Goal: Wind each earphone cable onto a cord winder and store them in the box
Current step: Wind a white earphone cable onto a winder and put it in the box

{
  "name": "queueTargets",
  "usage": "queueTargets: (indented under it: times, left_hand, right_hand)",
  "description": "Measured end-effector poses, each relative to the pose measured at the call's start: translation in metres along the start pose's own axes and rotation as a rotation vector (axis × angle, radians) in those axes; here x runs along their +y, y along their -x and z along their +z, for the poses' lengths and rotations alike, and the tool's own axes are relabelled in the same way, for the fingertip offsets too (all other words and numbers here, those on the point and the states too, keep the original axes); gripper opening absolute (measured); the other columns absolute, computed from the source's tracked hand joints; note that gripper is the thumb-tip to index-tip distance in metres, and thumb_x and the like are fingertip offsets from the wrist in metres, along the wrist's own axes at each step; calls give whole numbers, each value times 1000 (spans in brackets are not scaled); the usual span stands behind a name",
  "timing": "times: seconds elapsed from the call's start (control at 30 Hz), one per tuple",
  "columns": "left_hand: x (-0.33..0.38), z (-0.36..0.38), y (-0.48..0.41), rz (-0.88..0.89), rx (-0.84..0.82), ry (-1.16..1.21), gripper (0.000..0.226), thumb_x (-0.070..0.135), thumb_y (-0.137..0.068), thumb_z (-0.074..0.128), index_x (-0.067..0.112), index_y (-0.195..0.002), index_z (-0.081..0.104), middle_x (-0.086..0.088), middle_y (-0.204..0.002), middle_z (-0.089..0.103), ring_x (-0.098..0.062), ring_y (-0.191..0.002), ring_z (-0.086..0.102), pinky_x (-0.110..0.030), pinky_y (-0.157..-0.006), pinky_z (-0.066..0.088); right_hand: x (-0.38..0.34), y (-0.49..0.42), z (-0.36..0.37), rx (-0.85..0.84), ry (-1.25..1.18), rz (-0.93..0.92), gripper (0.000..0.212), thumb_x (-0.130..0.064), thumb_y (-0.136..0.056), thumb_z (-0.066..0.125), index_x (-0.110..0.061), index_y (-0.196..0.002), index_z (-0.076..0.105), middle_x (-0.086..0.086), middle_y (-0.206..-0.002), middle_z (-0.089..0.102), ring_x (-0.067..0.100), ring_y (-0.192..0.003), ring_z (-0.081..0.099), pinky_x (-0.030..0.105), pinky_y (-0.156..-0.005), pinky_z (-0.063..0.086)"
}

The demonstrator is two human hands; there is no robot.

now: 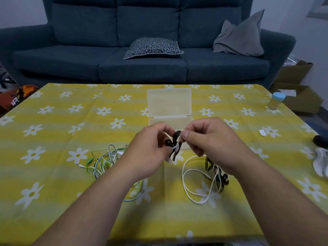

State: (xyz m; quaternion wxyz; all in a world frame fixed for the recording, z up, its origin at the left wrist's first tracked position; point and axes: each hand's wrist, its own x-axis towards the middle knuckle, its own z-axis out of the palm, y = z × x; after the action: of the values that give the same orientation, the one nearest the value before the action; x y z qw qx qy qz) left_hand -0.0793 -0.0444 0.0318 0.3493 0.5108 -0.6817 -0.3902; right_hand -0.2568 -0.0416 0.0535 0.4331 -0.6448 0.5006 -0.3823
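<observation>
One box (169, 102), clear plastic, lid open, mid-table behind the hands. Black winder (176, 144) held above the table (53, 174) betw both hands, long axis near upright, top tilted right; few white turns around its middle. L hand (150, 148) pinched shut on winder; R hand (209, 141) pinches white cable (195, 192), rest looped on cloth below. More black winders (219, 174) under R wrist, count unclear. Green/white cable tangle (103, 160) left; number can't tell.
</observation>
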Motion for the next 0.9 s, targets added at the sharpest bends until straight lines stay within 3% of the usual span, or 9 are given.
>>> queueTargets:
  times: [0.13,0.27,0.4,0.5,0.57,0.7,0.9]
  left_hand:
    - [1,3,2,-2,-114,103,31,-13,-83,63,15,-96,65,-18,-87,68,-35,-74,66,-50,-79,56]
    - [2,4,3,-33,-156,310,31,-17,-84,60,8,-101,65,-10,-87,67,-20,-70,59,-30,-68,50]
    - [2,3,3,-47,-157,455,29,-17,-84,59,4,-104,63,-12,-90,67,-23,-73,58,-28,-67,49]
    - [5,2,4,-51,-133,554,29,-6,-77,64,7,-102,64,-13,-89,66,-23,-73,62,-27,-68,53]
    - [6,1,2,-77,-50,598,26,-13,-82,62,8,-99,63,-12,-87,65,-22,-75,64,-26,-67,55]
    - [4,-6,-3,-150,106,632,26,-15,-89,54,8,-98,64,-11,-85,67,-20,-73,65,-22,-61,54]
    - [1,-6,-3,-163,165,542,26,-13,-88,57,11,-94,64,-1,-76,70,-12,-66,64,-20,-59,52]
  right_hand:
    - [5,-6,-8,213,102,-41,19,-16,-88,70,-4,-73,68,-12,-49,43,5,-46,35,19,-48,31]
    - [13,-10,-9,251,-24,55,22,-19,-90,68,-10,-70,69,-8,-48,39,13,-48,30,26,-50,26]
    - [16,-11,-7,234,-71,147,23,-18,-92,66,-11,-70,68,-4,-50,37,13,-46,28,26,-47,23]
    - [19,-10,-3,118,-2,233,26,-17,-93,64,-14,-68,67,1,-55,40,14,-47,29,25,-46,23]
    - [21,-7,0,-20,90,278,29,-16,-94,59,-15,-67,67,1,-55,45,15,-48,32,24,-46,25]
    - [18,0,5,-260,110,312,30,-18,-101,50,-9,-83,73,1,-58,51,13,-50,38,22,-48,31]
    - [10,3,4,-364,34,276,28,-18,-101,53,-2,-92,73,4,-59,47,15,-52,34,23,-50,28]
